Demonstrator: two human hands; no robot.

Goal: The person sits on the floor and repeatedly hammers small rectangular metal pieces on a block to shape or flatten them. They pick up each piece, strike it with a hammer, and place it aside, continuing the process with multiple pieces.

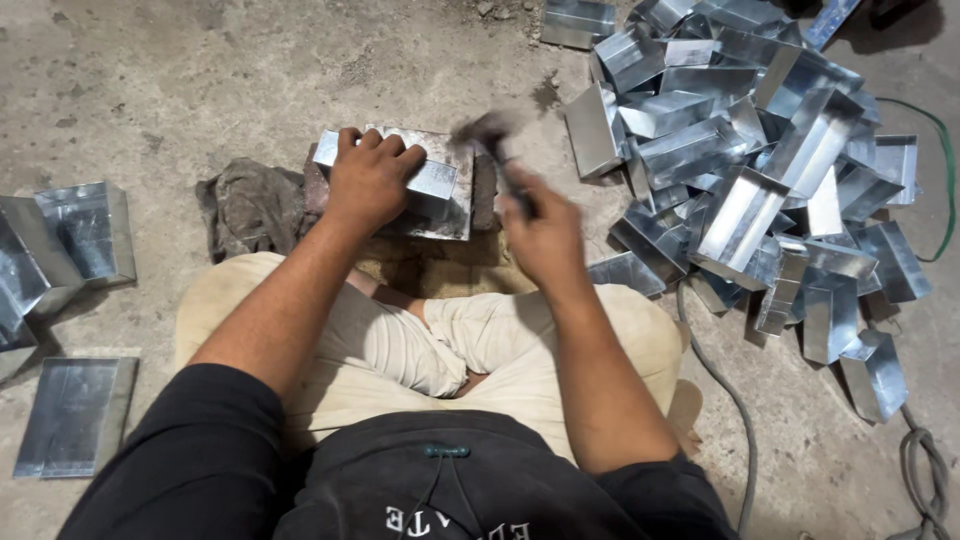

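On a bare concrete floor [200,80], stained and gritty, a folded sheet-metal piece [430,180] is laid across a dark block [484,192] just ahead of crossed legs in pale trousers. The piece is pressed down by the left hand [368,175], whose fingers are curled over its far edge, closed on the metal. A hammer [490,135] is gripped in the right hand [540,235], fist shut round the handle; its head is blurred and is seen just above the piece's right end. Whether head and metal are touching cannot be told.

Beside the block on the left, a crumpled grey rag [250,205] is spread on the floor, touching the block's side.

Toward the right edge of the floor, a large pile of bent metal channels [760,170] is heaped, shiny, open-sided and tumbled at all angles, reaching from the far edge down past the right knee. One separate channel [578,20] is set apart at the far edge. A grey cable [725,400] is run along the near side of the pile, and a green one [945,170] is looped at its right.

Near the left edge, two formed boxes [70,240] are stood together, open and with nothing seen inside. A flat sheet [75,415] is laid toward the near left corner, well apart from the hands.
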